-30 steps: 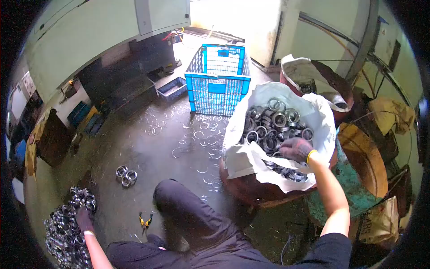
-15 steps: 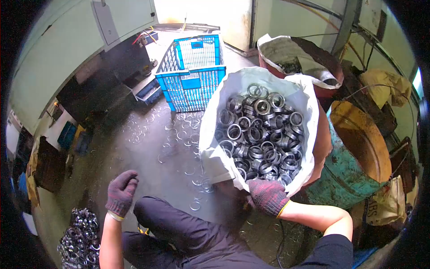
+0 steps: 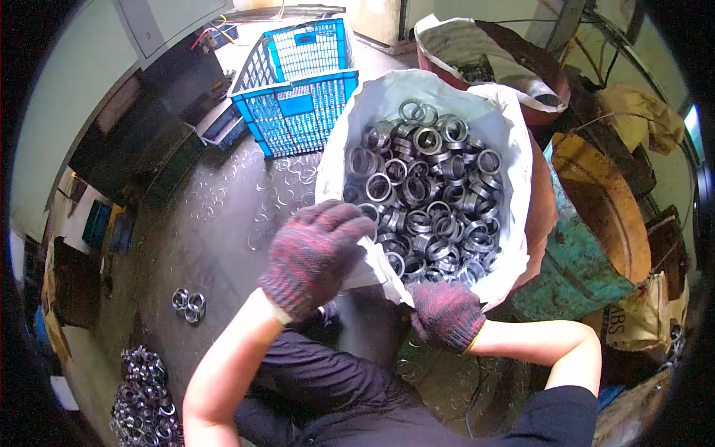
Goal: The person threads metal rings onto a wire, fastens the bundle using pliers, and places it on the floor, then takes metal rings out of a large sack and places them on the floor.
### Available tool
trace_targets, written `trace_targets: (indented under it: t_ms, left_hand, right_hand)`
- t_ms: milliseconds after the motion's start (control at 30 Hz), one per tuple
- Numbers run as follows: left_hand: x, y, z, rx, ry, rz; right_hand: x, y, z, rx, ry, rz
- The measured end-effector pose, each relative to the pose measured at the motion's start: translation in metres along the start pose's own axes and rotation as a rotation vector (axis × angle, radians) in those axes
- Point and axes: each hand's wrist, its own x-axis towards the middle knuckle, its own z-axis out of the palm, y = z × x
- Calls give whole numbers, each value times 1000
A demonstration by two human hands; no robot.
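A white woven sack point(image 3: 514, 186) lines a reddish drum, its mouth wide and full of shiny metal rings point(image 3: 424, 194). My left hand point(image 3: 316, 249), in a dark grey and red knitted glove, is closed on the sack's left near rim. My right hand point(image 3: 447, 313), gloved alike, grips the near edge of the same rim. Both hands touch the white cloth; their fingertips are partly hidden. A few loose rings point(image 3: 190, 304) lie on the floor left of my left forearm.
A blue plastic crate point(image 3: 298, 104) stands beyond the sack. A rusty teal drum point(image 3: 588, 253) sits at the right, another lined drum point(image 3: 484, 59) behind. A heap of rings point(image 3: 145, 402) lies at the lower left. Thin ring-shaped scraps point(image 3: 275, 194) litter the floor.
My left hand has moved up and right from beside my knee to the sack's rim and closed on it. My right hand stays on the rim. The view has shifted slightly.
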Motion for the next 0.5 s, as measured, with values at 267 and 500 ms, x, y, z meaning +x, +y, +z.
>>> trace_targets:
  t_ms: [267, 500]
  left_hand:
    - [-11, -8, 78, -100, -86, -12]
    - [-21, -2, 76, -175, -34, -69]
  right_hand:
    - [12, 2, -14, 154, -243, 36]
    - [19, 5, -23, 314, -287, 22]
